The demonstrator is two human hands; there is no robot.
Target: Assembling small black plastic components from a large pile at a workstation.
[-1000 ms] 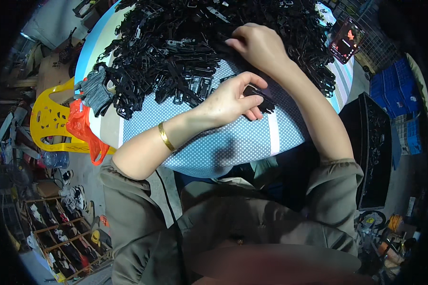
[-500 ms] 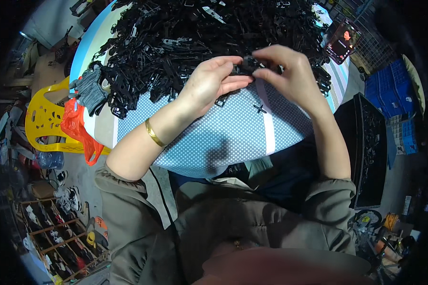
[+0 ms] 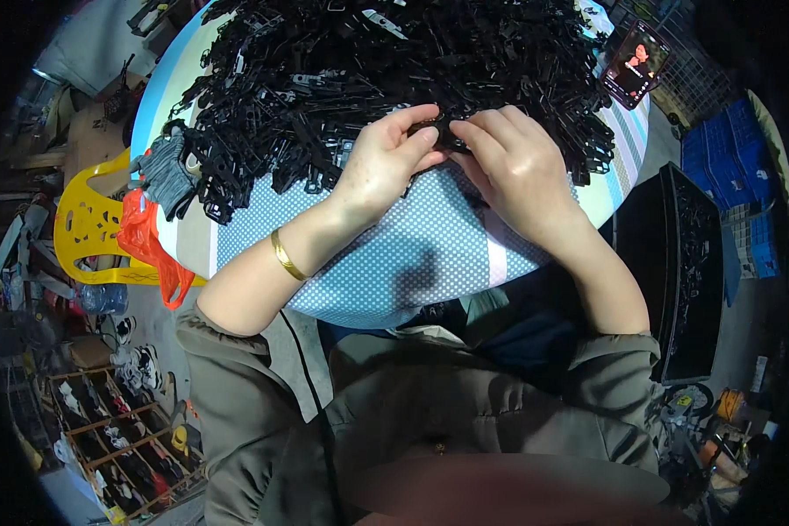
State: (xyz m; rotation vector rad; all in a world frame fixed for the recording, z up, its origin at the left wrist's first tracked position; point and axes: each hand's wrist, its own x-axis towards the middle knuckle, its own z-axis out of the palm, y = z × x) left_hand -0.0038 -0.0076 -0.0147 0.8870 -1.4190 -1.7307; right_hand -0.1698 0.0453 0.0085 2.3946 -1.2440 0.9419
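My left hand (image 3: 384,159) and my right hand (image 3: 519,171) meet at the near edge of a big heap of black plastic parts (image 3: 316,110). Between their fingertips is a small black plastic part (image 3: 447,131), mostly covered by the fingers, so its shape is hard to make out. The left thumb and fingers close on it from one side. From the other side, the right thumb and bent fingers pinch at it. Both hands are just above the dotted blue-and-white tablecloth (image 3: 351,254).
A phone (image 3: 637,63) with a lit screen stands at the table's right edge. At the left edge lie a grey knitted glove (image 3: 168,171) and a red plastic bag (image 3: 145,237), by a yellow chair (image 3: 83,219). A black bin (image 3: 688,272) with parts stands at right.
My right hand has turned and drawn in toward the left, its fingers now closer together. The small black cross-shaped piece that lay on the cloth below it no longer shows.
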